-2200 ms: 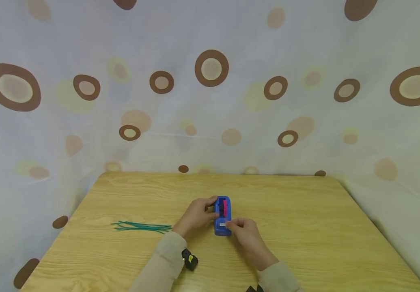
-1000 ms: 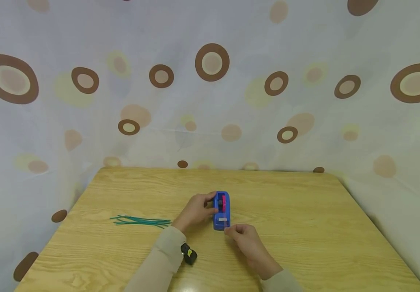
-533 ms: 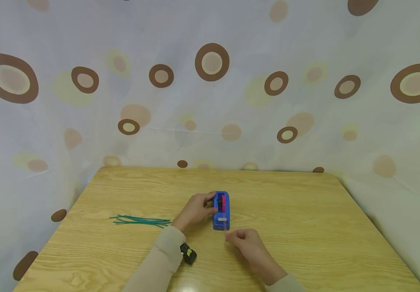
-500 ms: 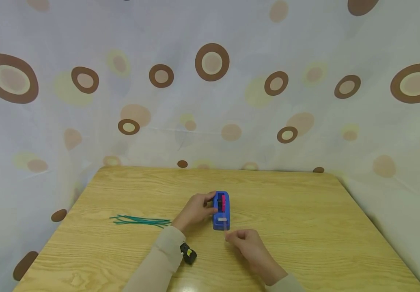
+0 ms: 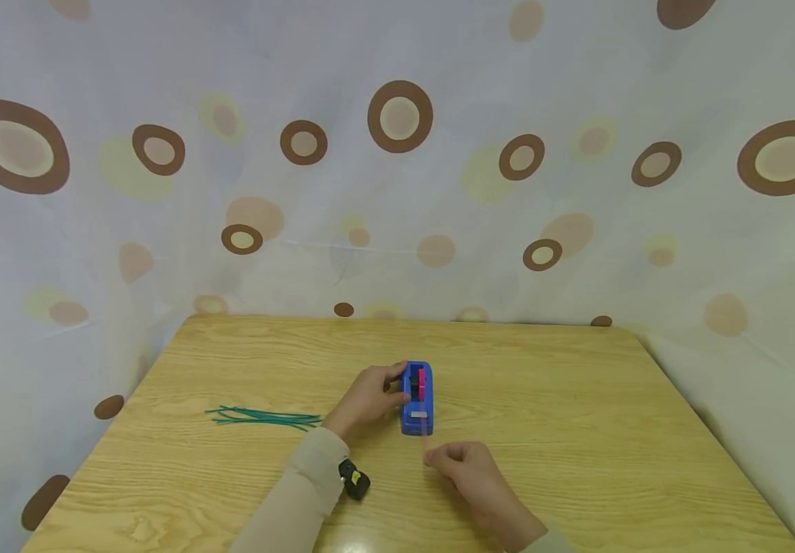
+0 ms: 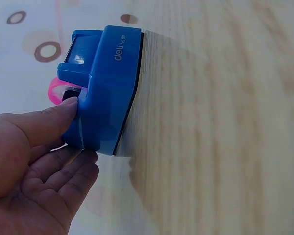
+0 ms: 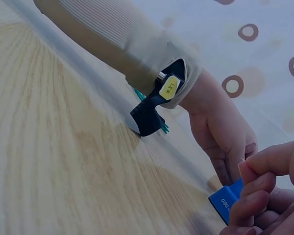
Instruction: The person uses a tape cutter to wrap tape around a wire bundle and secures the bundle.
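My left hand (image 5: 368, 398) grips a blue tape dispenser (image 5: 416, 427) that stands on the table. In the left wrist view its thumb presses the near side of the dispenser (image 6: 110, 83) by the pink-cored tape roll (image 6: 58, 90), and the fingers lie around the back end. A clear strip of tape (image 5: 425, 439) runs from the dispenser toward my body. At the strip's end my right hand (image 5: 472, 475) pinches it between thumb and index finger. In the right wrist view, that right hand (image 7: 274, 191) partly hides the dispenser.
Several green twist ties (image 5: 266, 417) lie in a loose bundle on the wooden table (image 5: 563, 445), left of my left hand. A black wrist camera (image 5: 354, 480) sits at my left cuff. Behind the table hangs a patterned curtain (image 5: 438, 192).
My right hand has moved from the dispenser's cutter toward my body, drawing the tape strip out longer. My left hand stays on the dispenser, and the green ties lie where they were.
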Demonstrator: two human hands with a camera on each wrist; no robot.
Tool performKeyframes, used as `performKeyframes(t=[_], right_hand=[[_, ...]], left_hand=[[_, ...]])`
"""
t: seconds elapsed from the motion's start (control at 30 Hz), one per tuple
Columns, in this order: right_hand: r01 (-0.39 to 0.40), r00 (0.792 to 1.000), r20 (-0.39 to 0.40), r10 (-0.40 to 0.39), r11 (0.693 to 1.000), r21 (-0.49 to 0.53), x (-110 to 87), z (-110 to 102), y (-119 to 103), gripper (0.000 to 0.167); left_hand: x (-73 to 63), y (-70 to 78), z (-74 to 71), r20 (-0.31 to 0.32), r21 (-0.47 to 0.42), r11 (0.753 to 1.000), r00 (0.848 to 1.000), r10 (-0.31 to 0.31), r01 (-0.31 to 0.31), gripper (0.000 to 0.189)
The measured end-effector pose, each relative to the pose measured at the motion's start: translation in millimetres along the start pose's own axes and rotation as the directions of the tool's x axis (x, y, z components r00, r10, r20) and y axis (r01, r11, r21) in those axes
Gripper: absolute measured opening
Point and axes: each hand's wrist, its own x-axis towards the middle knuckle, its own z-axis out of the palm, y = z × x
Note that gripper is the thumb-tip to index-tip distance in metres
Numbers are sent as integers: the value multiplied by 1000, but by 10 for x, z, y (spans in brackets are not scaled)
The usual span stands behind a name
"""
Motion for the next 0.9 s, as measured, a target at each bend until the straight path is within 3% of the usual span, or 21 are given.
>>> performKeyframes(t=[0.47, 0.67, 0.9], right_hand=[[0, 1000, 11, 0, 999, 50, -67, 31, 41, 26], [35, 999, 14, -36, 997, 62, -47, 80, 71, 24], [63, 998, 16, -64, 995, 77, -50, 70, 82, 24]], left_hand=[[-32, -3, 21, -42, -18, 1000, 999, -13, 12, 62], [-66, 12, 3, -52, -12, 999, 998, -33, 33, 61], [-88, 48, -62, -56, -47, 999, 998, -1, -2, 57]])
